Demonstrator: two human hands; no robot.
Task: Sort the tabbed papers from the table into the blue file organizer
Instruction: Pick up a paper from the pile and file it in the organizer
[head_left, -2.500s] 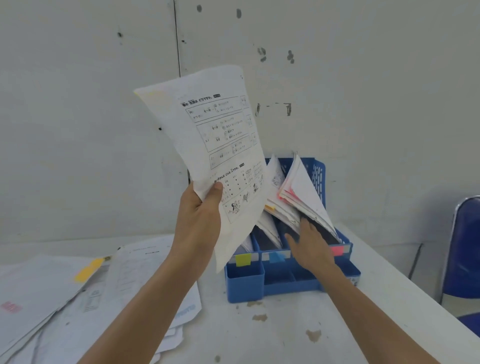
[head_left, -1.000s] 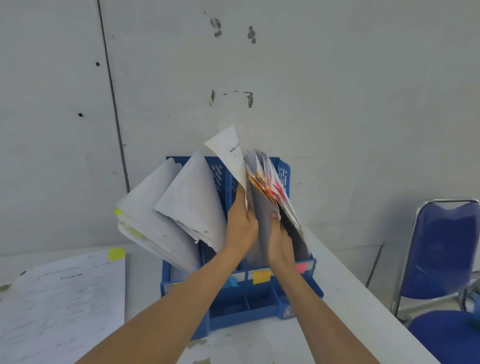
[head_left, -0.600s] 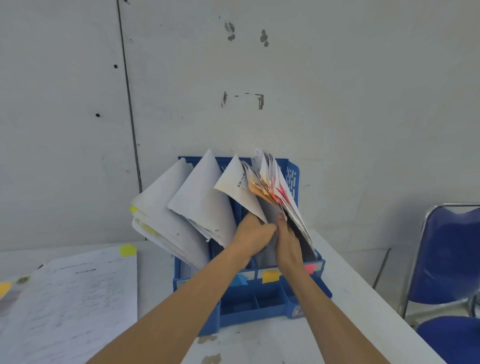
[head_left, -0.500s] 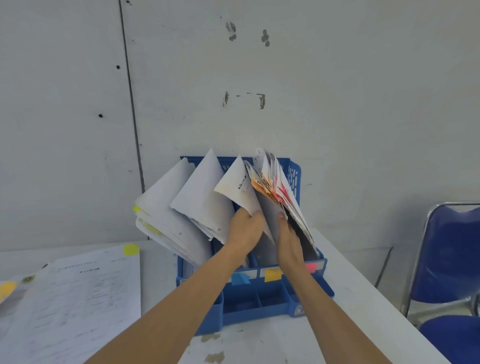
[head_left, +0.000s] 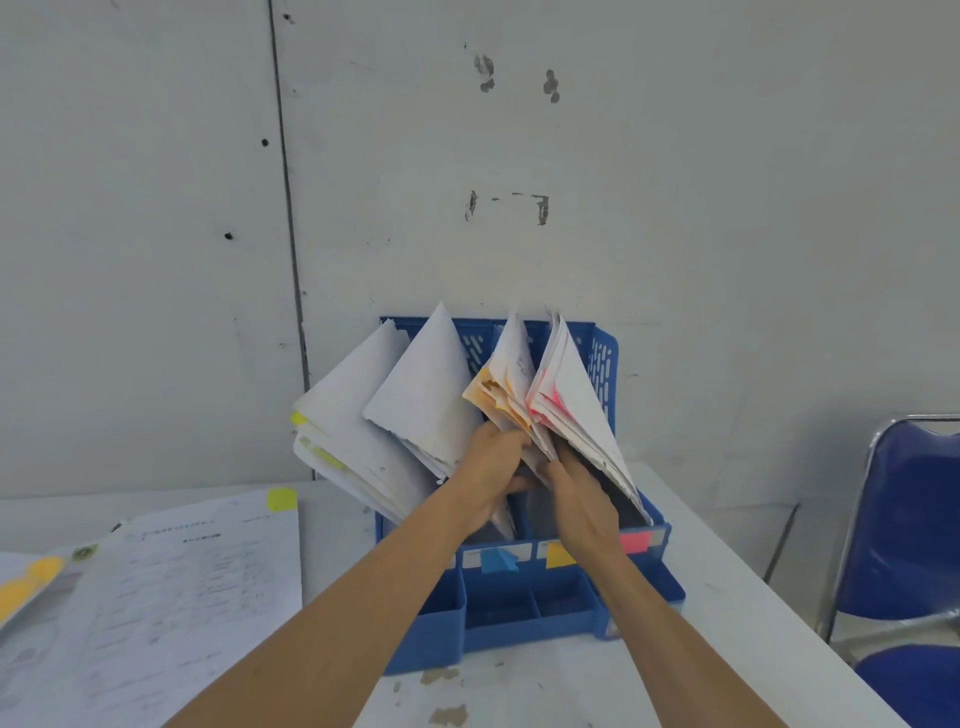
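Observation:
The blue file organizer (head_left: 524, 618) stands against the wall with several leaning bundles of paper in its slots. My left hand (head_left: 485, 467) grips the lower edge of the orange-tabbed bundle (head_left: 506, 384) in the third slot. My right hand (head_left: 582, 501) reaches with straight fingers into the gap beside it and presses against the pink-tabbed bundle (head_left: 569, 395). A yellow-tabbed bundle (head_left: 337, 421) and a plain white bundle (head_left: 426, 395) lean out to the left. Blue (head_left: 498, 558), yellow (head_left: 558, 556) and pink (head_left: 636, 541) labels mark the slot fronts.
On the white table (head_left: 727, 623) to the left lies a printed sheet (head_left: 182, 597) with a yellow tab (head_left: 281, 499), over more papers with orange tabs (head_left: 31, 577). A blue chair (head_left: 914, 519) stands at the right. The wall is right behind the organizer.
The sheet my left hand held up high has gone down into the third slot among the orange-tabbed papers. My right hand has stayed at the pink-tabbed bundle.

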